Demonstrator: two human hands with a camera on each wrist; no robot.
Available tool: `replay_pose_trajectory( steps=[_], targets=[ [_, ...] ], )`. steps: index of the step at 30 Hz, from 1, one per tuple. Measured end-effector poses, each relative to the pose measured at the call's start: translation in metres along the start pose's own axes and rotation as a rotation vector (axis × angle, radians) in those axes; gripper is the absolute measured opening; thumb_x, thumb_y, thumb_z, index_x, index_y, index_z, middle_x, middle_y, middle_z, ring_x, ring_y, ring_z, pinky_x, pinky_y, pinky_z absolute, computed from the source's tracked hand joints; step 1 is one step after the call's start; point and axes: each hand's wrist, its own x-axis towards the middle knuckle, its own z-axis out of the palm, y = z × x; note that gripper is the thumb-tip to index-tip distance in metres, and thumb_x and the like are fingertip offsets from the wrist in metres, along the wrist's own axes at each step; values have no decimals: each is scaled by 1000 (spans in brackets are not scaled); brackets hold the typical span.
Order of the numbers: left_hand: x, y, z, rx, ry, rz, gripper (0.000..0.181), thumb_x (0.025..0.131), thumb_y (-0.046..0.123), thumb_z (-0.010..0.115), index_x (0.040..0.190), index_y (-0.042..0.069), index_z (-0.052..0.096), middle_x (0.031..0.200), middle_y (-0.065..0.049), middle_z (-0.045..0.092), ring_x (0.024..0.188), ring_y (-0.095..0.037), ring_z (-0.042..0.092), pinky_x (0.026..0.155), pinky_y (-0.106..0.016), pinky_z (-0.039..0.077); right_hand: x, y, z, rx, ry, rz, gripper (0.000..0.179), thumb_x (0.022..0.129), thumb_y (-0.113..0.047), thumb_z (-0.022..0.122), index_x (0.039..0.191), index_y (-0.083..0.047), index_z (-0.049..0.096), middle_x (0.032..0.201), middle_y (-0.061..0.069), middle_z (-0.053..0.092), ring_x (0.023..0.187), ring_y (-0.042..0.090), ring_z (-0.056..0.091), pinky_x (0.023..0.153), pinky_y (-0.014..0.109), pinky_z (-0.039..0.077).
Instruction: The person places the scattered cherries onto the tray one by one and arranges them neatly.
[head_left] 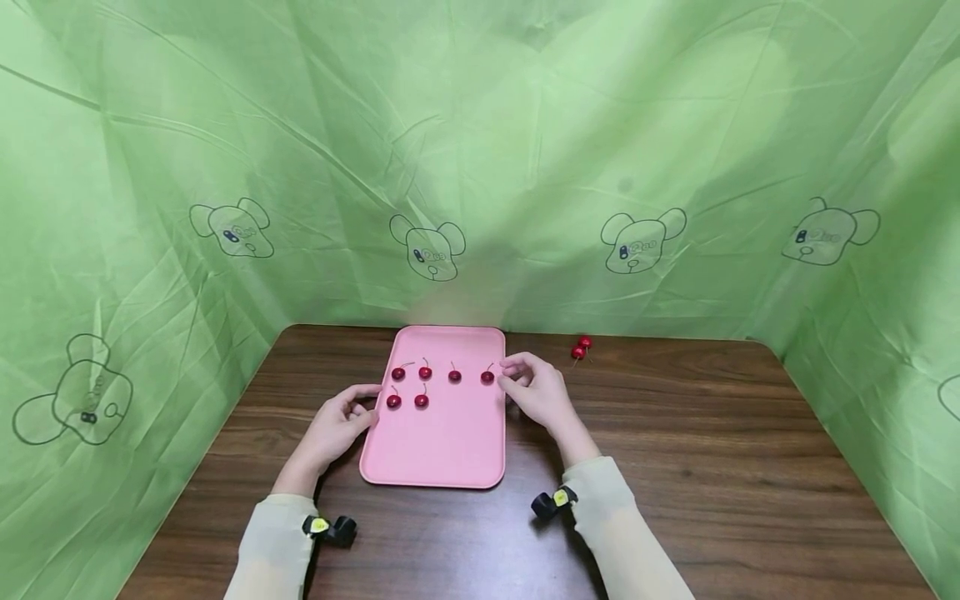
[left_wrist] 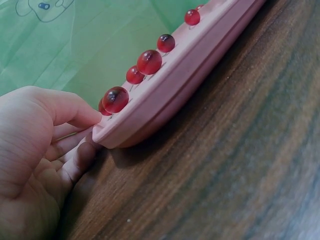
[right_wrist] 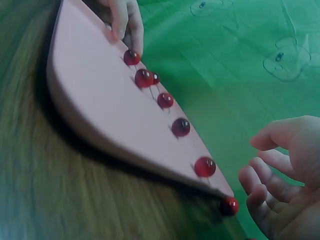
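Observation:
A pink tray (head_left: 457,454) lies on the wooden table, bearing several red cherries with stems in two rows; one cherry (head_left: 487,377) is close to its right rim. My left hand (head_left: 330,429) holds the tray's left edge; in the left wrist view, fingers of this hand (left_wrist: 30,145) pinch the rim from above and below. By the opposite edge is my right hand (head_left: 543,396), near that cherry. Loosely bent and holding nothing, the right hand's fingers (right_wrist: 260,172) appear apart from the tray and cherries in the right wrist view.
Two more cherries (head_left: 578,352) sit together on the table (head_left: 697,433) toward the back, right of the tray. Green cloth (head_left: 525,150) printed with cartoon heads hangs behind and along both sides. Each forearm wears a black wrist camera (head_left: 553,502).

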Motion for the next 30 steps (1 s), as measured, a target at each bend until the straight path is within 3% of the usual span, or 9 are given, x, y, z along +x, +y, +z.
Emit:
replay_pose_trajectory(
  steps=[5,13,18,25,30],
  targets=[
    [9,-22,0,14,4,-2,46,102,1,73,146,-1,64,93,-16,69,80,-13,61,69,-23,51,-4,14,-6,-2,36,26,23,94,-11,81,117,-7,79,101,5,79,74,16,65,66,27,50],
    [8,-20,-2,-10,3,-2,47,101,6,76,147,3,65,95,-16,70,81,-15,62,70,-23,52,-8,26,-11,-11,57,79,24,93,-11,81,116,-5,78,100,6,78,75,19,67,63,26,53],
    [7,-20,-2,-4,-5,1,46,101,7,76,146,4,66,94,-13,70,81,-15,63,70,-24,52,-9,33,-16,-41,79,128,23,91,-12,80,113,-5,79,99,5,79,69,12,67,62,26,54],
    [7,-20,-2,-7,-2,-3,45,101,8,76,145,5,67,94,-13,69,83,-16,62,71,-24,52,-10,40,-30,-108,77,152,21,90,-12,79,110,-5,80,97,4,81,66,6,66,67,27,54],
    [9,-22,-1,6,6,-1,45,102,4,74,146,2,65,95,-15,69,84,-15,60,70,-23,50,-10,45,-39,-170,79,143,19,90,-12,80,108,-7,81,99,5,82,74,12,68,75,32,52]
  ],
)
